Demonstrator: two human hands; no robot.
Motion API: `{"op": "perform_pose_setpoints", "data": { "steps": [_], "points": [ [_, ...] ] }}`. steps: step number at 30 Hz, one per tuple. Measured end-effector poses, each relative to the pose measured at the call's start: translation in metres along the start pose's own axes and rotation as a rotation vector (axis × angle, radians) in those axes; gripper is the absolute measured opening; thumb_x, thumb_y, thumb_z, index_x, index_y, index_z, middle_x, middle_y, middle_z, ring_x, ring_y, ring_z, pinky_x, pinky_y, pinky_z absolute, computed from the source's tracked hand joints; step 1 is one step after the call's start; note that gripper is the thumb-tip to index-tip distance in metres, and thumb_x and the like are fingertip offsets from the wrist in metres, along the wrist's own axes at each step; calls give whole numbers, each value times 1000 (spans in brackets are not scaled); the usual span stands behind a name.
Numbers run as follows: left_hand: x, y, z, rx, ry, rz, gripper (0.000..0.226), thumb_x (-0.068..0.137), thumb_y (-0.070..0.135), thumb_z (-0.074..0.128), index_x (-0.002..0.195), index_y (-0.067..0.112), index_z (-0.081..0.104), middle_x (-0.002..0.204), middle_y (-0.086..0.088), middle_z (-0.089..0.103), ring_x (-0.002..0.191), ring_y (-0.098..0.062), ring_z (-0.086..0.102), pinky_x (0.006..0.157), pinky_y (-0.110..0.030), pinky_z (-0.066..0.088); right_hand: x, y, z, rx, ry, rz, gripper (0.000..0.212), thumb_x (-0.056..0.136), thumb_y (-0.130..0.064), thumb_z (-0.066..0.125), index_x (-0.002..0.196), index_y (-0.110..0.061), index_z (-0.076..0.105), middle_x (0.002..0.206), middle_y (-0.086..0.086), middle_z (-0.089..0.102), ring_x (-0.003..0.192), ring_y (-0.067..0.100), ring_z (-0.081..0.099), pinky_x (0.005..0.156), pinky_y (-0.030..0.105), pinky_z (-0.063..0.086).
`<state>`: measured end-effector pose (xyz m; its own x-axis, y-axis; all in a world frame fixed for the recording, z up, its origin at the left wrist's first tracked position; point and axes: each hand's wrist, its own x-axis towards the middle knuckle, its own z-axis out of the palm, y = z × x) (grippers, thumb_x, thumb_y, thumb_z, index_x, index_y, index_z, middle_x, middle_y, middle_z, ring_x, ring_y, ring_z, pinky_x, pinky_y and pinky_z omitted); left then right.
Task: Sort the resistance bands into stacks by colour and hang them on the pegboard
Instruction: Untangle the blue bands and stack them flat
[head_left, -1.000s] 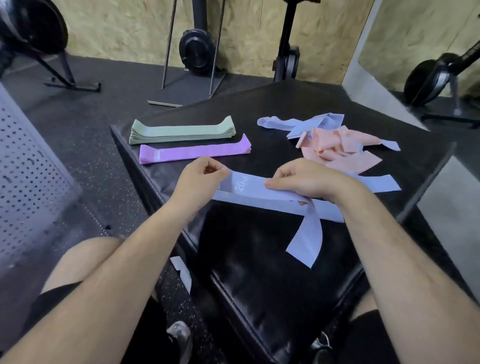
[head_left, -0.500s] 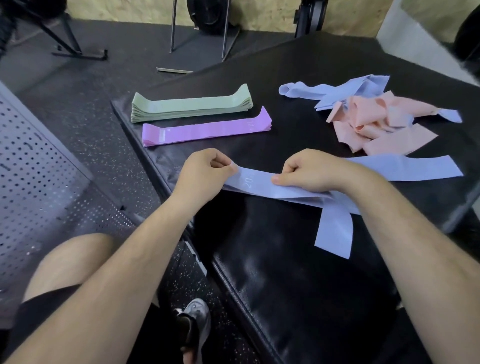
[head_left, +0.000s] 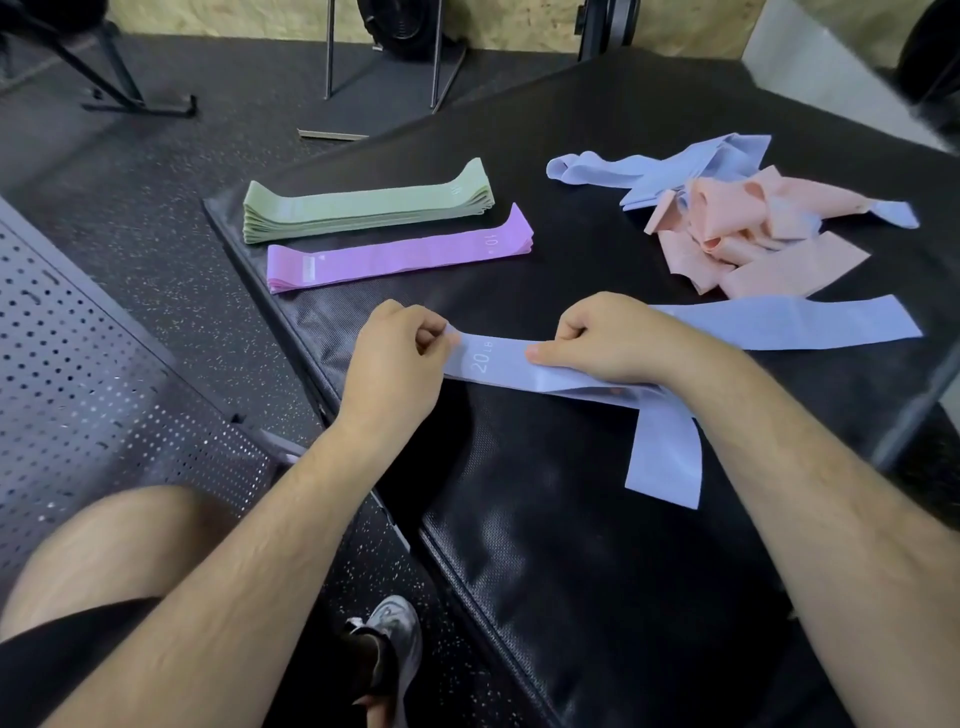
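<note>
Sorting at the halfway mark: a flat periwinkle-blue elastic resistance band (head_left: 498, 358), printed 20 LB, is pinched at its end by the left hand (head_left: 395, 358) and clamped a little farther along by the right hand (head_left: 608, 338), thumb on top and fingers curled, just above a black padded vinyl platform (head_left: 571, 571). A blue tail (head_left: 665, 457) is seen trailing out under the right wrist; whether it belongs to the gripped band or to a second one beneath it cannot be told from this angle.

Just beyond the grip, two finished piles are laid side by side: a stack of lilac-purple flat bands (head_left: 400, 254) nearest the hands, and a taller stack of sage-green flat bands (head_left: 363, 208) behind it. Beyond the right hand, a crumpled heap of pale pink bands (head_left: 753, 234) lies unsorted, tangled with several loose blue bands (head_left: 675, 166), and one flat blue strip (head_left: 789, 322) is spread out beside the right forearm.

The blue stack is judged to be only just begun and the pink not yet started. Nothing is seen hung on the grey perforated metal pegboard (head_left: 78, 364) on the left-hand side of the grip
</note>
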<state>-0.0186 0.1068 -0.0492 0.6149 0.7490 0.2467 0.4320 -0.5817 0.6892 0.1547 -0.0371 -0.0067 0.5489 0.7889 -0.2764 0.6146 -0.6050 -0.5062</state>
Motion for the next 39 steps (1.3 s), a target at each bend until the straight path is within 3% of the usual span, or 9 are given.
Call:
{"op": "perform_pose_setpoints", "data": {
  "steps": [6, 10, 12, 15, 18, 24, 29, 33, 39],
  "points": [
    [-3, 2, 5, 101, 35, 48, 17, 93, 17, 62, 108, 12, 67, 99, -5, 56, 84, -15, 53, 88, -31, 46, -1, -3, 3, -13, 35, 28, 42, 84, -54, 72, 76, -13, 65, 80, 1, 66, 73, 17, 59, 66, 32, 46],
    [-17, 17, 13, 380, 116, 351, 39, 90, 18, 55, 128, 10, 61, 125, -7, 59, 115, -31, 53, 94, -44, 43, -2, -5, 4, 6, 30, 33, 44, 83, -54, 73, 70, -14, 59, 68, -2, 56, 66, 17, 52, 65, 33, 43],
    [-22, 21, 21, 389, -11, 490, 46, 95, 23, 46, 138, 10, 56, 144, -4, 54, 138, -26, 44, 114, -42, 32, -1, -5, 5, -4, 24, 23, 43, 85, -54, 72, 69, -16, 59, 69, -1, 58, 67, 18, 53, 66, 34, 44],
    [-22, 17, 30, 429, -241, 440, 64, 100, 44, 19, 152, 12, 40, 160, -2, 33, 151, -20, 22, 124, -40, 14, -2, -5, 4, -24, 20, -1, 43, 86, -55, 70, 74, -15, 64, 74, 1, 63, 71, 17, 56, 67, 34, 44],
    [-21, 12, 33, 442, -322, 383, 75, 95, 55, 5, 157, 18, 28, 165, 3, 20, 153, -15, 14, 123, -32, 5, -6, -3, -3, -29, -2, -4, 39, 86, -54, 72, 74, -18, 65, 73, -3, 60, 69, 14, 54, 62, 29, 40],
    [-23, 15, 32, 458, -324, 333, 73, 96, 60, 14, 159, 24, 20, 166, 8, 11, 153, -10, 6, 121, -27, -4, -18, 4, -27, -55, -30, 43, 39, 82, -55, 75, 67, -22, 66, 70, -4, 62, 64, 14, 54, 60, 29, 40],
    [-23, 18, 30, 451, -324, 315, 68, 101, 59, 21, 159, 25, 20, 166, 8, 9, 153, -9, 4, 121, -27, -4, -26, 17, -36, -64, -35, 75, 44, 76, -59, 78, 68, -17, 66, 87, 5, 74, 85, 17, 71, 69, 34, 51],
    [-23, 20, 29, 447, -332, 297, 65, 103, 56, 29, 159, 25, 18, 167, 9, 7, 153, -8, 1, 121, -27, -5, -33, 21, -39, -102, -25, 119, 46, 80, -54, 78, 74, -10, 65, 72, 4, 60, 56, 16, 51, 58, 28, 42],
    [-19, 27, 26, 406, -386, 266, 66, 102, 54, 34, 159, 23, 21, 167, 8, 9, 153, -10, 4, 124, -31, 0, -36, 30, -35, -162, 17, 193, 48, 79, -58, 77, 79, -11, 68, 69, 0, 58, 64, 18, 53, 63, 31, 42]
  ]
}}
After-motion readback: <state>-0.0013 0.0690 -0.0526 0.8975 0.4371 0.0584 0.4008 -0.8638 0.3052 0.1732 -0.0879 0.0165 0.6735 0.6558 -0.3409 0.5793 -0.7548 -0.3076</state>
